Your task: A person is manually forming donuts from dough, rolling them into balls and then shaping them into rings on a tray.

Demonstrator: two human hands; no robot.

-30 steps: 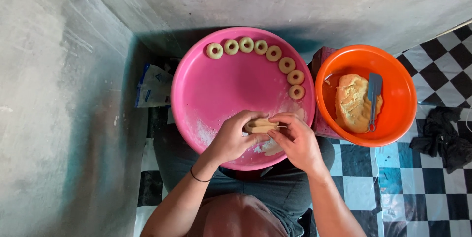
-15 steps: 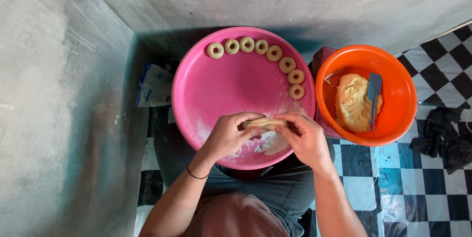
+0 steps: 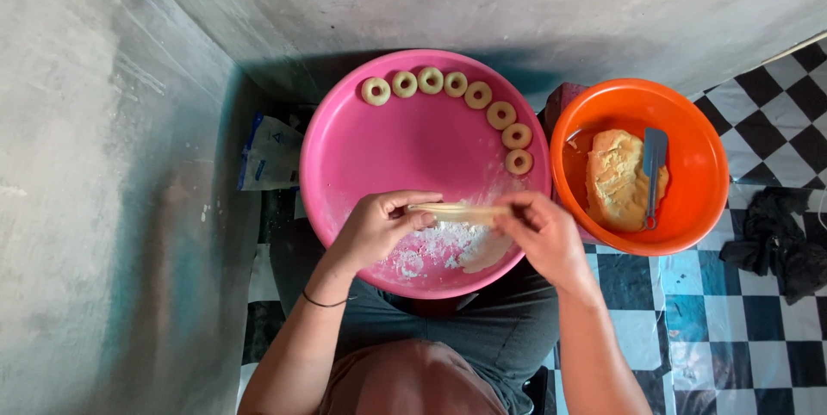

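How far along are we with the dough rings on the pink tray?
Done: eight dough rings lie in an arc along the far rim of the pink tray. In hand: the left hand and right hand hold a thin dough strip stretched between them above a patch of flour. Left: a sizeable dough lump sits in the orange bowl beside a blue scraper, so plenty remains to shape.

I see a pale dough strip (image 3: 458, 211), thin and stretched level, hanging just above the floured near part of the pink basin (image 3: 362, 157).
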